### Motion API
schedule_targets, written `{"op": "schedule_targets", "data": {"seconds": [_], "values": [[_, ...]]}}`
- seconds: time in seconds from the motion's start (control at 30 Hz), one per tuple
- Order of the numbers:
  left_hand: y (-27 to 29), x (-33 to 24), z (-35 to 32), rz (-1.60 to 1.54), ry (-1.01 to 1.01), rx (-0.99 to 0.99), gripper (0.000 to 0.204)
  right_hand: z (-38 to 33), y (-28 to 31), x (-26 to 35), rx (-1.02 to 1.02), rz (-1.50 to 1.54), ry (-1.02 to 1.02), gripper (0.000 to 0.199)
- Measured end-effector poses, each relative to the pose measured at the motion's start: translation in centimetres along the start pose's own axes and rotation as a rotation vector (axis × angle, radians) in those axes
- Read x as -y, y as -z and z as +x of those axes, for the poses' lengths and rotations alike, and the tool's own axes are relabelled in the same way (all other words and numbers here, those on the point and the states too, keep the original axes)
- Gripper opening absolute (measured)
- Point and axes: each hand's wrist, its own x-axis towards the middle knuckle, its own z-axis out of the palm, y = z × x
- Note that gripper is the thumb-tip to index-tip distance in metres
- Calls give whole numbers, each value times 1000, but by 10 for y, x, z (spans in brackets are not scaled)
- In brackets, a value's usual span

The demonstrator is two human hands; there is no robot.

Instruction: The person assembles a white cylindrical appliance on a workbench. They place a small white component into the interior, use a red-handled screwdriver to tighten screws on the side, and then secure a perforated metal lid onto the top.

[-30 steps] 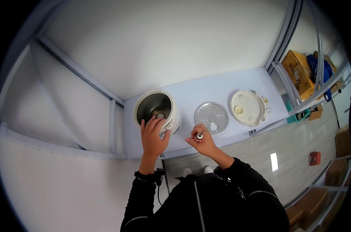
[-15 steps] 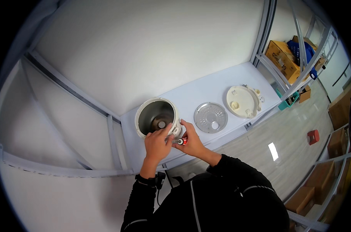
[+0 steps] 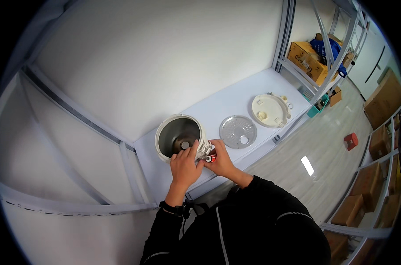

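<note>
A white rice cooker body (image 3: 159, 143) with a grey metal inside stands without its lid at the near left of the table. My left hand (image 3: 186, 168) grips its near rim, with the fingertips over the edge of the opening. At its near right side, beside the latch part, my right hand (image 3: 223, 162) is closed around a red and black screwdriver handle (image 3: 212, 158). The driver's tip is hidden behind my hands. A round perforated metal plate (image 3: 235, 129) lies to the right, and beyond it a round cream plastic lid part (image 3: 267, 108).
The white table (image 3: 213, 104) runs along a pale wall inside a metal frame. A yellow carton (image 3: 306, 59) and a teal basket (image 3: 316, 110) are at the far right. A red stool (image 3: 351, 141) stands on the floor, and cardboard boxes (image 3: 367, 185) fill the right-hand shelf.
The view has shifted slightly, so the table's far end sits further left. The cooker body appears turned a little, and both hands stay at its near side.
</note>
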Motion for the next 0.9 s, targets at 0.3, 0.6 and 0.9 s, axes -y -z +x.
{"op": "schedule_targets", "data": {"seconds": [0.3,0.6,0.9], "values": [[6,-5,0,-29,-7,-12,91,-5,37,6,156,20,-3,93],[10,24,-4,-123,-81,-112,66,-6,75,12,161,294,-219,91],[35,33,-16,-186,-118,-414,35,-7,71,13,269,398,-59,79]]}}
